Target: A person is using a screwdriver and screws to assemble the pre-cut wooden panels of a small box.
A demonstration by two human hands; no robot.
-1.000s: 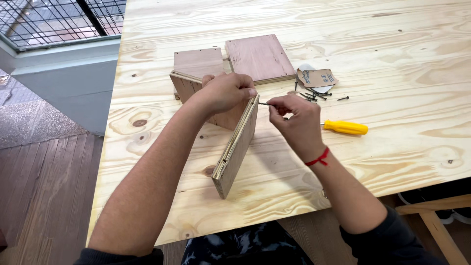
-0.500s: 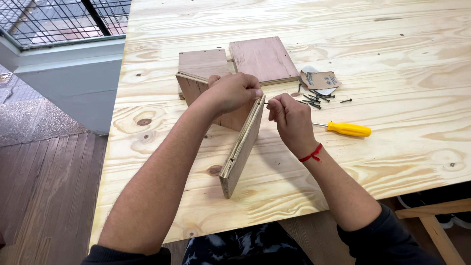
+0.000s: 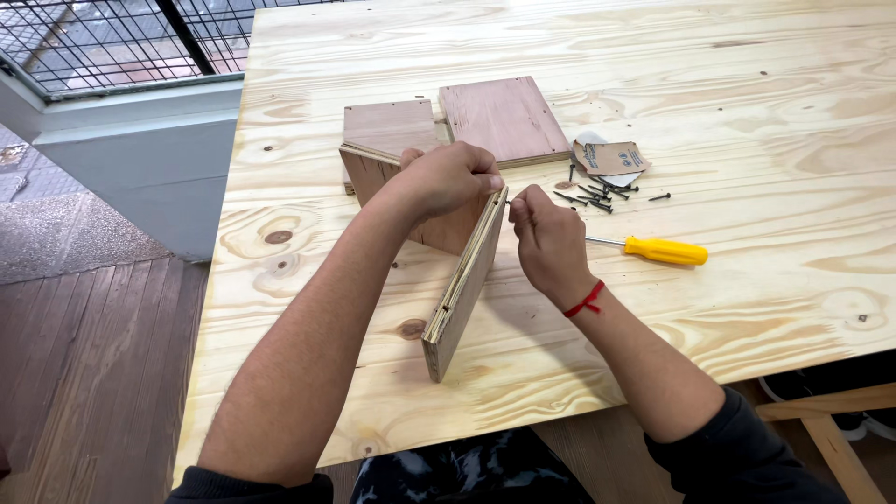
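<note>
Two plywood boards stand on edge and meet at a corner. The near board (image 3: 462, 285) runs toward me; the far board (image 3: 373, 173) leans behind it. My left hand (image 3: 448, 177) grips the top of that corner joint. My right hand (image 3: 546, 238), with a red string at the wrist, pinches a small dark screw (image 3: 511, 202) against the outer face of the near board, close to its top end.
Two flat plywood squares (image 3: 504, 117) lie behind the joint. Several loose black screws (image 3: 597, 194) and a torn paper packet (image 3: 611, 157) sit right of them. A yellow-handled screwdriver (image 3: 658, 249) lies beside my right hand. The pine table's left edge (image 3: 210, 308) drops to a wooden floor.
My right hand has shifted slightly left, bringing the screw up to the board's face. The left hand keeps its grip on the joint.
</note>
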